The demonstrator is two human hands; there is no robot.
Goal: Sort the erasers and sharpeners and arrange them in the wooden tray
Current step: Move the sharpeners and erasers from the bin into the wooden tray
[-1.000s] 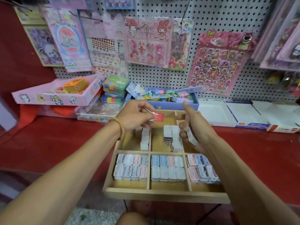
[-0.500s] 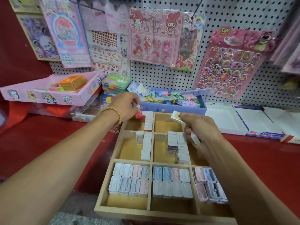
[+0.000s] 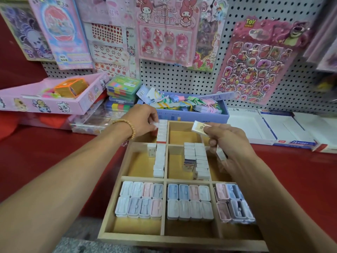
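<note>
Since a second ago my left hand (image 3: 141, 119) is no longer raised over the middle of the wooden tray (image 3: 182, 241); it is now reaching down to the far left compartment, and the eraser with the red label that it was showing is mostly hidden. There my fingers are pinching a white eraser (image 3: 155, 124) at the far end of the row of erasers (image 3: 162, 131), touching that row.

My right hand (image 3: 229, 143) is now lower and closer to me. It is gripping one eraser (image 3: 200, 127) with printed characters that I cannot read, over the far compartment, and another one (image 3: 221, 154) under the fingers.

On the pegboard, the pink sticker sheet (image 3: 255, 63) is reading "TOY".

The pastel sharpeners (image 3: 189, 201) are lying in the three near compartments, well apart from both hands.
</note>
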